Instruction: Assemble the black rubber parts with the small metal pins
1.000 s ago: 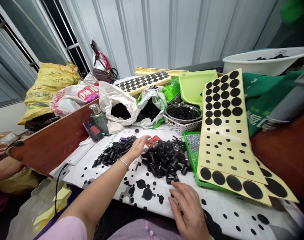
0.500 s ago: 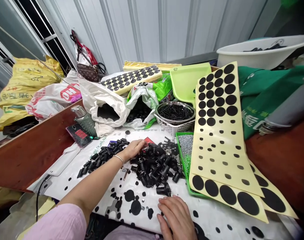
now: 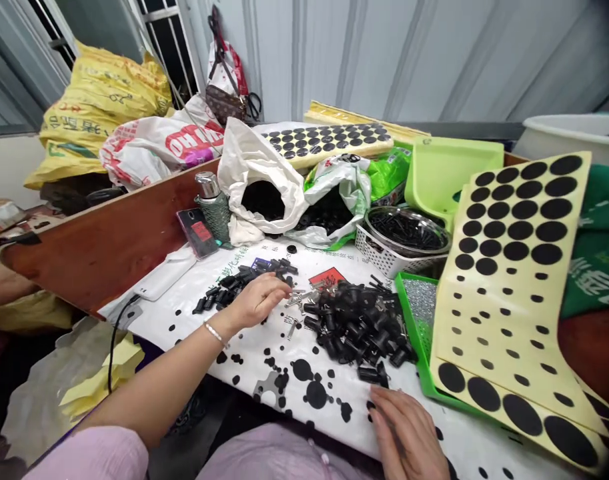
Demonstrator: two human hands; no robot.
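Note:
My left hand [image 3: 259, 300], with a beaded bracelet at the wrist, hovers between two heaps of black plastic parts. Its fingers are curled together, and whatever they hold, if anything, is hidden. Just right of the fingertips lie small silvery metal pieces [image 3: 297, 299]. Beyond them is the larger heap of black cylindrical parts [image 3: 357, 323]; a smaller heap [image 3: 229, 287] spreads behind and left of the hand. My right hand [image 3: 409, 430] rests on the table's near side, fingers stretched out, close to a single flanged black part [image 3: 373, 375].
Right of the heap stands a green tray [image 3: 424, 373] of small silvery bits, partly under yellow sheets of black round stickers [image 3: 519, 250]. Behind are a white basket [image 3: 384, 253], open bags [image 3: 264, 200], a phone [image 3: 198, 233] and a bottle [image 3: 215, 210]. Another person's arm [image 3: 7, 283] shows far left.
My left hand has drawn back leftward from the larger heap, uncovering metal pieces there. The view has turned left, so the scene sits further right. My right hand still rests by the single part.

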